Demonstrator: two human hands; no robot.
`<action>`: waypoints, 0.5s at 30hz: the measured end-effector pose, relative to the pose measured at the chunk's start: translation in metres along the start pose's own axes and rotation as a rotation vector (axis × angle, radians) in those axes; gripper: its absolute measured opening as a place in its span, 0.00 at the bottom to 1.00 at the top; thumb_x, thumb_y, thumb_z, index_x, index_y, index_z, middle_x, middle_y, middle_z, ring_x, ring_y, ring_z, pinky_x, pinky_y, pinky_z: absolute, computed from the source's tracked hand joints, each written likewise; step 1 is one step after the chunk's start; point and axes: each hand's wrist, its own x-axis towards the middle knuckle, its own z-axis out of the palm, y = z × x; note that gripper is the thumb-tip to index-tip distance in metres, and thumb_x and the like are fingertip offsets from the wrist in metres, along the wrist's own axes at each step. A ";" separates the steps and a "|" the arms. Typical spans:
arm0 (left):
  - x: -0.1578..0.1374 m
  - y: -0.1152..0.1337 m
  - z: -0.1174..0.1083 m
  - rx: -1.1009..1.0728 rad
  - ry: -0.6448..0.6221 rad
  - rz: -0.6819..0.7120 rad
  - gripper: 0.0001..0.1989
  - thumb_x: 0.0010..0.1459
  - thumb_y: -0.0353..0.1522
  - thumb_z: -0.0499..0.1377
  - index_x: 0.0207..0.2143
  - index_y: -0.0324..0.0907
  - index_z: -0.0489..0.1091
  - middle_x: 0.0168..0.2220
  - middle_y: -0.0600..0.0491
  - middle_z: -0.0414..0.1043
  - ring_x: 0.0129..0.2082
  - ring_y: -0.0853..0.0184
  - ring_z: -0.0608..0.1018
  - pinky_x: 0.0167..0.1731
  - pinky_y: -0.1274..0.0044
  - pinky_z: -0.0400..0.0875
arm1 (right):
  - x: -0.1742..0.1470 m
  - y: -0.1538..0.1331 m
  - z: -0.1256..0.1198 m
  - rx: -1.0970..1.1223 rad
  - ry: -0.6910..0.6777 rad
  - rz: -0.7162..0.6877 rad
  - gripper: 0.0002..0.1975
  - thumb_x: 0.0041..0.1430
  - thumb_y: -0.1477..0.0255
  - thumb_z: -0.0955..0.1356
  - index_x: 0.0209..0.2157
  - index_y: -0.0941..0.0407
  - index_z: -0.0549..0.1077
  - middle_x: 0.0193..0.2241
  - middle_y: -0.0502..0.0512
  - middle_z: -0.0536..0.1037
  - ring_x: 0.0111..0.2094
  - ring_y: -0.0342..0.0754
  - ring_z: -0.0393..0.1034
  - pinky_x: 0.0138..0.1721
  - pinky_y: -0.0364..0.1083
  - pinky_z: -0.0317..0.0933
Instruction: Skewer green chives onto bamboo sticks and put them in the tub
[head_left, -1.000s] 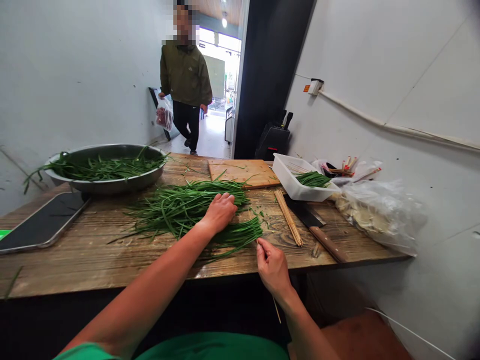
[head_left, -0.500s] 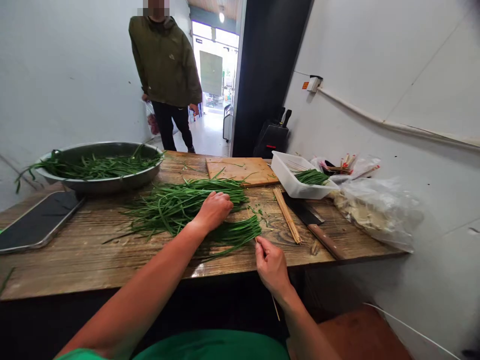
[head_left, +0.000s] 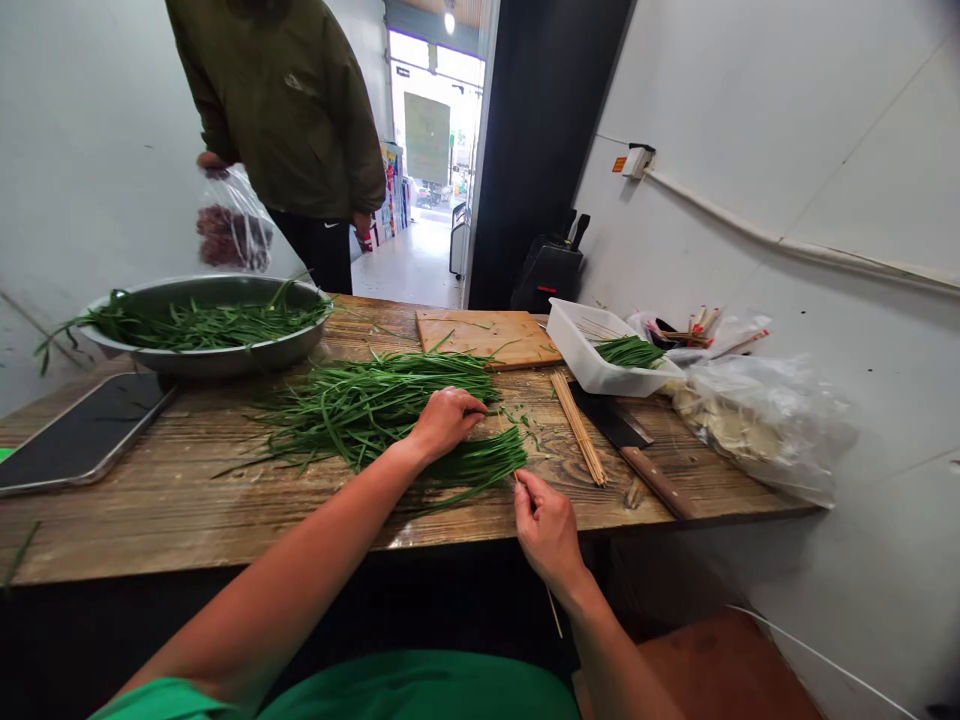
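Observation:
A loose pile of long green garlic chives (head_left: 352, 395) lies across the middle of the wooden table. My left hand (head_left: 448, 418) is over its right end, thumb and fingers pinched together; what is between them is too small to make out. In front of that hand, a neater row of chives (head_left: 487, 460) lies with its cut ends to the right. My right hand (head_left: 547, 522) is closed on a thin bamboo skewer (head_left: 553, 612), whose lower end sticks out beneath the hand. Its upper part reaches the cut ends of the row, where the chives hide it.
A bundle of skewers (head_left: 579, 430) and a cleaver (head_left: 637, 455) lie to the right. Behind are a cutting board (head_left: 487, 338), a white tub (head_left: 592, 372) and a plastic bag (head_left: 750, 425). At left, a metal basin (head_left: 217, 362) and phone (head_left: 82, 430). A person (head_left: 292, 110) stands beyond the table.
My left hand has shifted slightly right, its fingertips now pinched at the pile's right end. The right hand keeps its grip on the skewer. The person beyond has come closer, carrying a bag.

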 end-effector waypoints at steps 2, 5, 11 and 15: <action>0.000 -0.001 0.001 -0.019 0.008 -0.010 0.08 0.50 0.31 0.56 0.32 0.43 0.74 0.32 0.53 0.74 0.34 0.67 0.71 0.36 0.78 0.62 | 0.000 0.000 0.000 0.004 0.003 0.000 0.16 0.57 0.72 0.58 0.40 0.60 0.73 0.30 0.57 0.78 0.26 0.46 0.72 0.25 0.40 0.62; 0.000 -0.001 0.002 -0.005 0.004 -0.002 0.11 0.54 0.33 0.52 0.36 0.42 0.73 0.31 0.51 0.71 0.32 0.68 0.71 0.34 0.78 0.62 | 0.000 0.000 0.000 0.002 0.002 0.006 0.16 0.57 0.72 0.58 0.39 0.60 0.73 0.30 0.57 0.78 0.24 0.45 0.71 0.24 0.40 0.61; 0.000 0.001 0.002 0.027 -0.076 0.035 0.19 0.60 0.37 0.42 0.33 0.42 0.71 0.29 0.51 0.67 0.31 0.68 0.70 0.33 0.77 0.62 | 0.000 -0.001 -0.001 -0.006 -0.007 0.012 0.16 0.57 0.72 0.58 0.39 0.60 0.73 0.28 0.57 0.78 0.23 0.45 0.70 0.24 0.40 0.60; -0.001 0.001 0.002 -0.042 -0.119 -0.024 0.19 0.60 0.37 0.41 0.31 0.41 0.69 0.31 0.52 0.69 0.34 0.68 0.70 0.36 0.76 0.62 | -0.001 -0.001 -0.002 0.003 -0.017 0.010 0.16 0.57 0.72 0.57 0.39 0.60 0.72 0.28 0.56 0.77 0.24 0.45 0.70 0.26 0.41 0.60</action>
